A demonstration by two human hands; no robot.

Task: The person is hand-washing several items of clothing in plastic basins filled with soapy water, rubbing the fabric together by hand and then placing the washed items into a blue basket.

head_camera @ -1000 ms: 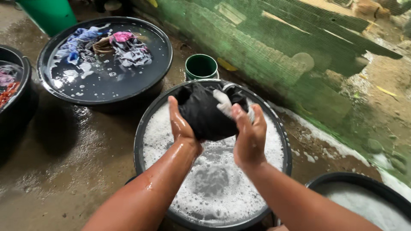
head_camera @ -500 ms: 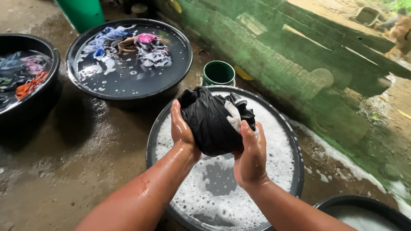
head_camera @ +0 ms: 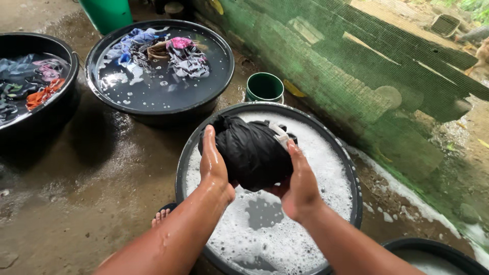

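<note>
1. Left hand [head_camera: 214, 164]: wet, fingers held straight and together, palm pressed flat against the left side of the bunched black garment [head_camera: 252, 150]. Not curled round it.
2. Right hand [head_camera: 300, 184]: cupped under and against the right side of the garment, fingers extended along the cloth. The bundle is squeezed between the two palms.
3. Garment position: centre of frame, held clear above the suds of the soapy black basin [head_camera: 342, 153]. A white strip of cloth shows at its upper right.
4. Basin holds white foam with a darker patch of water just below the hands.
5. Upper left of frame: second black basin [head_camera: 219, 81] of dark water with floating coloured clothes [head_camera: 163, 51].
6. Far left edge: third black basin [head_camera: 71, 66], also with clothes.
7. Small green cup [head_camera: 265, 87] stands on the wet ground between the soapy basin and the green mesh fence [head_camera: 367, 76].
8. Toes of a bare foot [head_camera: 162, 216] show at the soapy basin's lower left rim.
</note>
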